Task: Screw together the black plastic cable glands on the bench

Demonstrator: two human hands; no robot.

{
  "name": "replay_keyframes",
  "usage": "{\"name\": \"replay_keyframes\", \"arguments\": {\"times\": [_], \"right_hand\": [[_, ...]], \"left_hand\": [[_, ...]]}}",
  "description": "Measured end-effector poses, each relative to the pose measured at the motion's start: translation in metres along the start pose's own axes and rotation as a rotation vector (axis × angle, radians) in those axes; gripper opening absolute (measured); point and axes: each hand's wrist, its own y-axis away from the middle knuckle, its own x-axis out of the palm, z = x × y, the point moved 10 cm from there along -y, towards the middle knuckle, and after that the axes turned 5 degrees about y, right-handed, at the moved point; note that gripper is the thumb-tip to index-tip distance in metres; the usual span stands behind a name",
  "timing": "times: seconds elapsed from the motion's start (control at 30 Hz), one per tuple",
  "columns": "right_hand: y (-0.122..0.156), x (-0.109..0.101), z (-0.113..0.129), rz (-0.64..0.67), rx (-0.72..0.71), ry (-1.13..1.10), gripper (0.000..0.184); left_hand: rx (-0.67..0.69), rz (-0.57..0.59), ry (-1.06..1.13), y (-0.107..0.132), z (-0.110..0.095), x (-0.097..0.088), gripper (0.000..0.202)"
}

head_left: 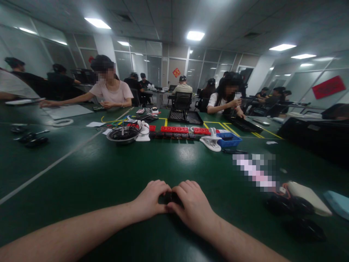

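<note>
My left hand (152,198) and my right hand (193,203) meet low in the middle of the head view, over the green tabletop (114,174). Both are closed, fingers curled round a small black object (171,197) between them. Most of it is covered by the fingers, so its kind does not show. Farther up the table lie a row of red blocks (174,129) and a black strip (174,135) in front of it.
A round metal dish (110,137) with black cable stands beyond my hands, with a white clamp (212,140) and blue tray (230,140) farther right. Black items (304,227) and a cream box (309,198) lie at right. Two co-workers (111,89) (226,96) sit across the table.
</note>
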Motion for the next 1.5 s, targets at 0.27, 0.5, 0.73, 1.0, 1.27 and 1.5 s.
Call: {"name": "replay_keyframes", "arguments": {"times": [0.27,0.5,0.73,1.0,1.27,1.5], "right_hand": [[0.002,-0.013,0.013,0.158,-0.185,-0.108,0.029],[0.006,-0.01,0.013,0.26,-0.272,-0.216,0.039],[0.006,-0.009,0.011,0.323,-0.302,-0.297,0.045],[0.004,-0.022,0.006,0.129,-0.25,-0.403,0.035],[0.005,-0.009,-0.015,-0.018,0.142,-0.169,0.038],[0.004,0.003,-0.016,0.064,0.213,-0.005,0.031]], "left_hand": [[-0.007,0.005,0.012,0.001,0.0,-0.001,0.032],[0.004,0.014,0.004,0.001,0.003,0.001,0.037],[0.014,0.009,0.016,0.001,0.003,0.001,0.038],[0.003,0.004,-0.013,0.001,0.002,0.0,0.036],[0.0,0.016,0.012,0.001,0.001,-0.001,0.031],[0.01,0.012,0.015,0.0,0.001,0.001,0.032]]}}
